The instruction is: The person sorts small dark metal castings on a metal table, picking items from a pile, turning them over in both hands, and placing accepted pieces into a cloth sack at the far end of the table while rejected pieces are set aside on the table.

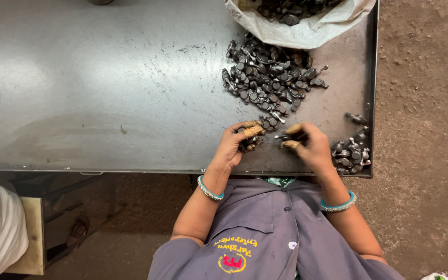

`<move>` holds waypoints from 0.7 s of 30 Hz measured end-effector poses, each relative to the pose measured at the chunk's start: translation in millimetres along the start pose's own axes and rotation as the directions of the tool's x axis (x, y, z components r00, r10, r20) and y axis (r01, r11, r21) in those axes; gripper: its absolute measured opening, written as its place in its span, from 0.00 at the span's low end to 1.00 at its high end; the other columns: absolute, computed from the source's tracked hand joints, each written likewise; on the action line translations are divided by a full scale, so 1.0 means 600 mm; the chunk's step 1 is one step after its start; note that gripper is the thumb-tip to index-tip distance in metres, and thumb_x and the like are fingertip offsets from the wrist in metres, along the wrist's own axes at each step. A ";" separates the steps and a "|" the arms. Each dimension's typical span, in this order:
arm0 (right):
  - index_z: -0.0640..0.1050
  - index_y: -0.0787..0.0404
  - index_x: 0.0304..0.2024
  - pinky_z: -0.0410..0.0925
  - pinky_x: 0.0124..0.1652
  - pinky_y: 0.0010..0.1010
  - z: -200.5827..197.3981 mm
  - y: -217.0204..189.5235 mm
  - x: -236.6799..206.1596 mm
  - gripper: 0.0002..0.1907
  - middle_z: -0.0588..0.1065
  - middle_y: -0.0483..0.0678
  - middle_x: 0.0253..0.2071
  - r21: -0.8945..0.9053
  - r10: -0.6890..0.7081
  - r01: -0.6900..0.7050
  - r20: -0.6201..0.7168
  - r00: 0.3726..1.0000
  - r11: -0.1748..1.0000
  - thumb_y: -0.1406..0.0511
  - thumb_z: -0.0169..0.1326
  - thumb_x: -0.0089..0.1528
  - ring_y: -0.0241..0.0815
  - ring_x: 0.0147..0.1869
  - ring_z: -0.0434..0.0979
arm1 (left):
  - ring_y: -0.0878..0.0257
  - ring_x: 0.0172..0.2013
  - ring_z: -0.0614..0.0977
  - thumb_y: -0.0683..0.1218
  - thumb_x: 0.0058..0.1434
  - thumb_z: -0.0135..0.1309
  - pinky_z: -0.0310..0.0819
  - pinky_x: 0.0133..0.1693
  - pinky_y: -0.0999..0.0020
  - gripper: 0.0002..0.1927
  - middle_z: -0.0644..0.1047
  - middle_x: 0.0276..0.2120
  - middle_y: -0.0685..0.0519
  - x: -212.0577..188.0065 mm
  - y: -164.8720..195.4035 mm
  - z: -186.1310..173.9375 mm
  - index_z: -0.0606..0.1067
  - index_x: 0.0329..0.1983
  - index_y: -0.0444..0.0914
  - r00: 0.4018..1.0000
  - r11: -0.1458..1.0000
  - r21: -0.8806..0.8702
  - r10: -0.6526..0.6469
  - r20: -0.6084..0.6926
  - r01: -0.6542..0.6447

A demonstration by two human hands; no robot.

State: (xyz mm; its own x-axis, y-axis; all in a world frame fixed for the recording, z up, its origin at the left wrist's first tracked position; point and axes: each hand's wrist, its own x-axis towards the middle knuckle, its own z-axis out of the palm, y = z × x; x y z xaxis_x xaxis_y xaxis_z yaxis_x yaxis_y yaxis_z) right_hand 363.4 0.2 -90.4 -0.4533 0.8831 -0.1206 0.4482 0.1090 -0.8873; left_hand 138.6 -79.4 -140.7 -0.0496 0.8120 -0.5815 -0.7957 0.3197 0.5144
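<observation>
My left hand [236,142] is closed around several small dark metal parts [249,144] near the table's front edge; its fingertips wear tan finger covers. My right hand [309,145] pinches another small metal part [285,137] just to the right, fingertips also covered. A large heap of the same dark metal parts [270,78] lies on the grey metal table [105,93] just beyond both hands. A smaller pile of parts [351,153] sits right of my right hand at the table's corner.
A white sack [302,23] full of more metal parts lies open at the table's far edge. The table's raised right rim [374,88] borders a dirt floor. A white bag on a wooden stand [1,228] is at lower left.
</observation>
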 end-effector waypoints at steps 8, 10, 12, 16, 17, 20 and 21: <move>0.76 0.68 0.52 0.75 0.39 0.28 -0.033 0.042 0.004 0.17 0.81 0.53 0.43 0.883 0.214 -0.328 0.267 0.940 0.335 0.71 0.64 0.61 0.41 0.41 0.82 | 0.64 0.32 0.85 0.40 0.61 0.61 0.78 0.29 0.71 0.13 0.84 0.37 0.48 0.009 -0.008 0.017 0.80 0.48 0.32 0.999 0.999 0.031 -0.024 0.042 0.022; 0.76 0.69 0.51 0.76 0.40 0.30 -0.036 0.042 0.003 0.17 0.81 0.53 0.43 0.885 0.233 -0.341 0.276 0.932 0.317 0.71 0.63 0.61 0.42 0.42 0.82 | 0.65 0.30 0.83 0.41 0.63 0.62 0.73 0.26 0.73 0.12 0.84 0.36 0.49 0.008 -0.010 0.023 0.81 0.49 0.33 0.998 0.997 0.075 -0.027 0.052 0.023; 0.75 0.69 0.50 0.78 0.43 0.33 -0.036 0.041 0.003 0.17 0.80 0.53 0.42 0.880 0.232 -0.338 0.270 0.934 0.335 0.70 0.62 0.60 0.43 0.44 0.83 | 0.64 0.31 0.84 0.43 0.62 0.61 0.77 0.28 0.70 0.12 0.84 0.37 0.49 0.005 -0.014 0.030 0.81 0.49 0.34 0.996 0.998 0.055 -0.046 0.076 0.042; 0.79 0.68 0.48 0.73 0.36 0.27 -0.026 0.020 0.005 0.14 0.81 0.54 0.40 0.770 0.192 -0.336 0.276 0.942 0.543 0.70 0.62 0.61 0.41 0.40 0.81 | 0.64 0.33 0.85 0.50 0.64 0.60 0.83 0.30 0.66 0.16 0.83 0.38 0.51 0.003 -0.027 0.047 0.81 0.49 0.34 0.988 0.994 -0.006 -0.107 0.112 0.108; 0.81 0.69 0.49 0.71 0.36 0.26 -0.022 0.012 0.006 0.13 0.80 0.52 0.40 0.704 0.151 -0.286 0.249 0.957 0.651 0.71 0.62 0.62 0.38 0.39 0.78 | 0.63 0.33 0.85 0.54 0.64 0.58 0.83 0.30 0.66 0.19 0.84 0.38 0.50 0.004 -0.030 0.049 0.80 0.49 0.35 0.981 0.985 -0.048 -0.160 0.109 0.166; 0.82 0.65 0.45 0.72 0.39 0.27 -0.004 -0.018 0.015 0.10 0.78 0.49 0.39 0.287 0.020 -0.002 -0.061 0.998 0.958 0.71 0.64 0.61 0.38 0.40 0.79 | 0.62 0.33 0.86 0.59 0.65 0.56 0.83 0.30 0.66 0.22 0.84 0.38 0.50 0.008 -0.039 0.049 0.79 0.48 0.36 0.961 0.945 -0.189 -0.248 0.119 0.267; 0.83 0.64 0.43 0.73 0.41 0.28 0.004 -0.027 0.023 0.08 0.78 0.49 0.39 0.073 -0.068 0.083 -0.186 0.980 0.994 0.71 0.64 0.61 0.39 0.41 0.81 | 0.61 0.35 0.86 0.56 0.67 0.57 0.83 0.32 0.66 0.19 0.84 0.39 0.50 0.011 -0.041 0.049 0.79 0.48 0.36 0.965 0.936 -0.243 -0.229 0.127 0.254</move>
State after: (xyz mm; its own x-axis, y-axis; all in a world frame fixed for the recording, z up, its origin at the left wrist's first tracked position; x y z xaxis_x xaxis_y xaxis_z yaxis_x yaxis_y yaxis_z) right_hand 348.1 9.4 -78.4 -0.3319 0.9430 0.0250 0.3515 0.1482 -0.9244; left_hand 175.2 -67.5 -138.7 0.2109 0.7723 -0.5993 -0.9043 0.3869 0.1804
